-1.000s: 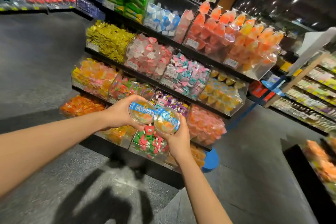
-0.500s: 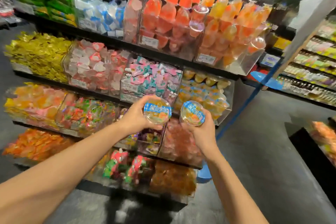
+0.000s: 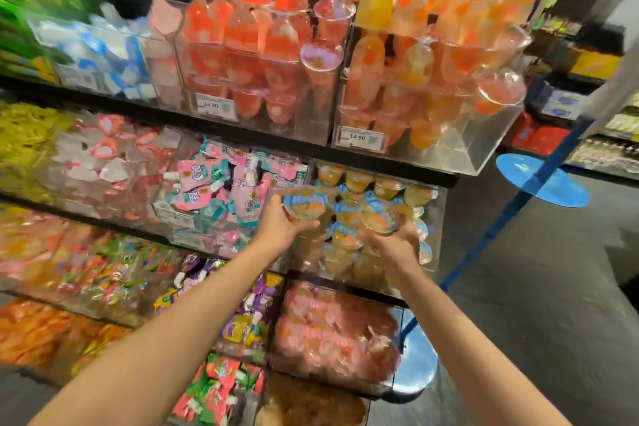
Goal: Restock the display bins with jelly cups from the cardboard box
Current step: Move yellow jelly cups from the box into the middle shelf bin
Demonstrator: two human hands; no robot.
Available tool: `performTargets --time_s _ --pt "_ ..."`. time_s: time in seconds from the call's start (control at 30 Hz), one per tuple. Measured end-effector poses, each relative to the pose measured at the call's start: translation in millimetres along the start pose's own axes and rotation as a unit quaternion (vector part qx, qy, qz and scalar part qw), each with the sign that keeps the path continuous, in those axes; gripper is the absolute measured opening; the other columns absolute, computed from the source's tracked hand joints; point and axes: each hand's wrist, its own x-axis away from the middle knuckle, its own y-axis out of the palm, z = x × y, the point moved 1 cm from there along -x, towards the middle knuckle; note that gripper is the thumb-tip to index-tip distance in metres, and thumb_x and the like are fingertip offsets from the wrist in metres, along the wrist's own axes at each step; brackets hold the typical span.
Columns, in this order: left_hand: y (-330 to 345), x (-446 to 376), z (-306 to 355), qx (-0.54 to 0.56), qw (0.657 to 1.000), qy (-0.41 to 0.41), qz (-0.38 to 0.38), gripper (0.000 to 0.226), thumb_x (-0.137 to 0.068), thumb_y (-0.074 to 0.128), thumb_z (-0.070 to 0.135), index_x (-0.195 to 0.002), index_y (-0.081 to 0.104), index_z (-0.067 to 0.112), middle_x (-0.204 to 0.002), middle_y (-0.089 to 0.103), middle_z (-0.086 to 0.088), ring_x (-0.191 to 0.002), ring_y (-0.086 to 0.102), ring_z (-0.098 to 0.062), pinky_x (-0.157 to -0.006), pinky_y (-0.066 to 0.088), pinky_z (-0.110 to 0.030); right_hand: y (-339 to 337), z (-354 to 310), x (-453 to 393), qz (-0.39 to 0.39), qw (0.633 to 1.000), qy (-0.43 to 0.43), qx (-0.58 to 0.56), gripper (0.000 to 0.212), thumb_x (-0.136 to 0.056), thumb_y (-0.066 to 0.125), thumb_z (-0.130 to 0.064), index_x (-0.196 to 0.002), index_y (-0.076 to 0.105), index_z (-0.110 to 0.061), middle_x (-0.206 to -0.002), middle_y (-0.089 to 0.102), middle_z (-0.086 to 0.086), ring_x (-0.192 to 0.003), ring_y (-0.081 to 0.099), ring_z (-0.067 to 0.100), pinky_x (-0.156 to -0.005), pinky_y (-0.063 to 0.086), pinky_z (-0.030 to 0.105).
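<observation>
Two jelly cups are held up in front of a tiered shelf of clear display bins. The left hand (image 3: 280, 228) is curled around one jelly cup (image 3: 306, 207), its blue-and-white lid tilted toward the camera, orange fruit visible through the clear wall. The right hand (image 3: 397, 249) is wrapped around a second jelly cup (image 3: 378, 216) of the same kind, gripped from below. Both cups are positioned at the front of the jelly cup bin (image 3: 434, 218), a clear bin on the middle shelf that is already partly filled with matching blue-lidded cups. The two held cups are near each other but not touching.

Just left of that bin, a bin of pink and teal pouches (image 3: 228, 183) is noted. On the shelf above, two clear bins of tall orange and red jelly cups (image 3: 262, 45) are seen, each with a price label (image 3: 359, 138) on the front. Below, a bin of pink-wrapped items (image 3: 332, 332) is visible. The left part of the frame is blurred. A blue floor disc (image 3: 543, 180) is seen at right.
</observation>
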Motion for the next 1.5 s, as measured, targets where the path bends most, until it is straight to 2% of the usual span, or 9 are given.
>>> performTargets --time_s 0.1,0.2,0.27,0.37,0.63,0.93,1.13,1.37,1.5 --pt "23 -30 2 0.021 0.999 -0.002 -0.026 0.083 -0.071 0.063 -0.026 -0.14 0.023 0.0 -0.121 0.047 -0.012 -0.097 0.055 -0.014 -0.073 0.052 -0.014 13 4 -36 -0.061 0.998 0.032 -0.015 0.075 -0.06 0.09 -0.027 -0.122 0.051 -0.013 -0.111 0.062 0.003 -0.098 0.062 0.02 -0.082 0.051 0.036" --pt "45 -51 0 -0.014 0.999 0.016 -0.045 0.065 -0.071 0.066 -0.023 -0.127 0.037 -0.006 -0.109 0.052 -0.009 -0.078 0.058 0.008 -0.07 0.046 -0.004 26 5 -63 -0.051 0.997 -0.033 0.048 0.076 -0.039 0.087 -0.048 -0.098 0.068 -0.005 -0.087 0.068 0.003 -0.074 0.063 0.014 -0.061 0.048 0.019" --pt "55 -63 -7 -0.009 0.999 0.0 -0.035 0.056 -0.072 0.066 -0.022 -0.117 0.042 0.0 -0.099 0.056 -0.003 -0.07 0.059 0.014 -0.068 0.045 -0.005 31 5 -70 -0.041 0.995 -0.057 0.073 0.044 -0.048 0.086 -0.029 -0.085 0.072 -0.01 -0.075 0.068 -0.002 -0.066 0.062 0.01 -0.053 0.042 0.006" --pt "60 -75 -26 -0.006 1.0 -0.003 -0.017 0.054 -0.072 0.065 -0.023 -0.112 0.041 0.006 -0.094 0.056 0.006 -0.074 0.059 0.018 -0.072 0.045 -0.011 36 11 -77 -0.037 0.992 -0.098 0.075 0.035 -0.057 0.088 -0.011 -0.089 0.072 -0.015 -0.077 0.068 -0.008 -0.07 0.062 0.007 -0.055 0.039 0.001" --pt "76 -87 -46 0.02 0.997 0.039 0.07 0.043 -0.076 0.066 -0.016 -0.112 0.049 0.0 -0.099 0.062 0.002 -0.086 0.063 0.01 -0.078 0.046 -0.01 49 34 -96 -0.05 0.993 -0.071 0.074 0.072 -0.049 0.081 -0.054 -0.11 0.066 -0.019 -0.101 0.071 -0.006 -0.094 0.068 0.012 -0.085 0.054 0.036" --pt "76 -91 -48 -0.046 0.997 -0.031 0.052 0.036 -0.089 0.063 0.007 -0.122 0.05 0.005 -0.108 0.06 -0.001 -0.098 0.055 -0.009 -0.087 0.042 -0.019 50 64 -123 -0.153 0.98 -0.113 0.066 0.052 -0.064 0.077 -0.036 -0.11 0.065 -0.014 -0.105 0.071 0.006 -0.099 0.067 0.026 -0.088 0.051 0.053" --pt "80 -90 -51 -0.058 0.993 -0.05 0.091 0.034 -0.086 0.066 0.006 -0.118 0.055 0.003 -0.106 0.064 -0.002 -0.098 0.058 -0.012 -0.085 0.042 -0.018 49 38 -108 -0.119 0.985 -0.118 0.038 0.043 -0.063 0.086 -0.003 -0.101 0.065 -0.001 -0.096 0.071 0.009 -0.086 0.07 0.016 -0.083 0.056 0.033" --pt "86 -88 -48 0.013 0.99 -0.071 0.12 0.052 -0.075 0.077 0.006 -0.122 0.054 0.005 -0.111 0.066 -0.007 -0.104 0.063 -0.021 -0.097 0.048 -0.037 57 40 -102 -0.037 0.997 -0.068 0.015 0.055 -0.066 0.085 -0.007 -0.108 0.051 0.001 -0.1 0.068 0.011 -0.092 0.067 0.026 -0.089 0.052 0.04" --pt "94 -85 -51 0.052 0.984 -0.064 0.159 0.048 -0.072 0.079 0.007 -0.115 0.059 0.005 -0.107 0.069 -0.006 -0.099 0.066 -0.019 -0.095 0.05 -0.039 60 34 -100 -0.03 0.997 -0.077 0.002 0.049 -0.072 0.079 -0.001 -0.109 0.047 -0.002 -0.096 0.062 0.005 -0.088 0.06 0.021 -0.082 0.045 0.026"
